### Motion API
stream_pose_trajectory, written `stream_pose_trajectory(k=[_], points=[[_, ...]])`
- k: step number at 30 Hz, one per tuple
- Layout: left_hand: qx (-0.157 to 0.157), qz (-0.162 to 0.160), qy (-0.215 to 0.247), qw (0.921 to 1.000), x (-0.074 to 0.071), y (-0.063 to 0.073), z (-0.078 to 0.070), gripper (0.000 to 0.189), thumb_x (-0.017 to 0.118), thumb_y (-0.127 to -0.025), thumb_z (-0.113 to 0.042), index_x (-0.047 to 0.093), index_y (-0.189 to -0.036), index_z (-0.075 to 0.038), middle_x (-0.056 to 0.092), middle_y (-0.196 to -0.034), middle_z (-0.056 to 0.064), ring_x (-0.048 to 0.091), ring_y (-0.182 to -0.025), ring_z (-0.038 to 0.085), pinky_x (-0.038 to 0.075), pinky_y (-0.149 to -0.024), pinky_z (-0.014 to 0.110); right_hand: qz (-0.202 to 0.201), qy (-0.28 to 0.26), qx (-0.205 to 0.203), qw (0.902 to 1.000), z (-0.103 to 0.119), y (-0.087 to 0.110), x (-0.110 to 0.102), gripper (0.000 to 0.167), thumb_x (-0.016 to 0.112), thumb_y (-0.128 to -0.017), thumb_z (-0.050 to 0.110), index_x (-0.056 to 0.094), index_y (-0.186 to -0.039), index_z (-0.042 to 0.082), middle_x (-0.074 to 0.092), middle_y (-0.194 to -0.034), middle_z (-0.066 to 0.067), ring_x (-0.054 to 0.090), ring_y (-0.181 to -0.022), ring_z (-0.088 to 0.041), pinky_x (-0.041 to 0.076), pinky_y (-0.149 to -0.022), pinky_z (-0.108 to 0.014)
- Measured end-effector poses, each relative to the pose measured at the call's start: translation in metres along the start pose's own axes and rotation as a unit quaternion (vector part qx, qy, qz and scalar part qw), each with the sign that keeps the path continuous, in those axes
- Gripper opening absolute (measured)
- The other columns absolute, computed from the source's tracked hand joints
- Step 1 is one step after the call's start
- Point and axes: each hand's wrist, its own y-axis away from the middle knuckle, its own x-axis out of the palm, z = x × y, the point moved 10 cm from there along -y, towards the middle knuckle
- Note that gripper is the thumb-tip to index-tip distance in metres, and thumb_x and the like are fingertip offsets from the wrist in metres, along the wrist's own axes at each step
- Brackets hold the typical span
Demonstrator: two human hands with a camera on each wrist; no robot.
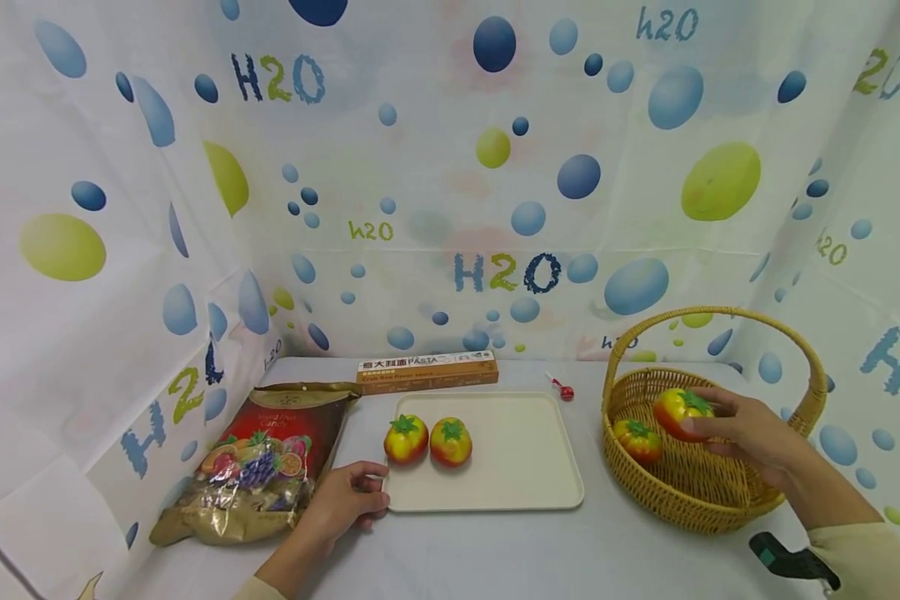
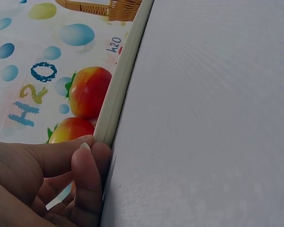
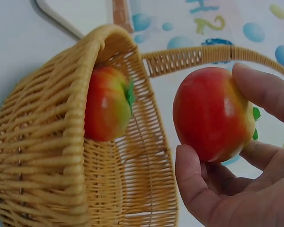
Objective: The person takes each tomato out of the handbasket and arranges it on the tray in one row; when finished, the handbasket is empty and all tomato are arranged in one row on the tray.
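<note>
My right hand (image 1: 750,429) holds a red-and-yellow tomato-like fruit (image 1: 680,414) with a green leafy top, above the wicker basket (image 1: 708,521). Thumb and fingers grip its sides in the right wrist view, where the fruit (image 3: 210,113) is apart from the basket rim (image 3: 75,109). A similar fruit (image 1: 637,442) lies inside the basket at its left. My left hand (image 1: 348,498) pinches the left edge of a cream tray (image 1: 521,454), as the left wrist view shows at the tray's rim (image 2: 118,99). Two more such fruits (image 1: 406,439) sit side by side at the tray's left.
A shiny candy bag (image 1: 270,450) lies left of the tray, beside my left forearm. Behind the tray stands a long pasta box (image 1: 427,372). A red lollipop (image 1: 566,392) lies between tray and basket. The basket's tall handle (image 1: 720,312) arches over it. Printed curtains surround the table.
</note>
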Motion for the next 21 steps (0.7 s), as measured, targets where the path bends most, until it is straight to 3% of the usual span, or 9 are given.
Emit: stream_pose_trajectory(k=[9,21], points=[[0.002,-0.004,0.005,1.0,0.0,0.001,-0.001,0.043,0.079,-0.082,0.004,0.065,-0.123,0.004,0.059,-0.091,0.009,0.067,-0.069,0.018,0.057,-0.052,0.029,-0.01,0.019,-0.008,0.9997,0.012,0.006,0.005,0.086,0.068,-0.098,0.035,0.02,-0.16,0.0,0.043,-0.144,-0.025,0.058,-0.105,-0.018,0.058,-0.087,-0.028],[-0.006,-0.019,-0.009,0.9998,-0.001,-0.001,0.001,0.043,0.079,-0.082,0.004,0.066,-0.122,0.002,0.059,-0.091,0.009,0.066,-0.068,0.019,0.057,-0.052,0.031,-0.016,0.028,-0.008,0.9995,0.019,0.006,0.008,0.089,0.068,-0.098,0.039,0.018,-0.161,0.002,0.04,-0.148,-0.026,0.056,-0.108,-0.02,0.057,-0.085,-0.025]])
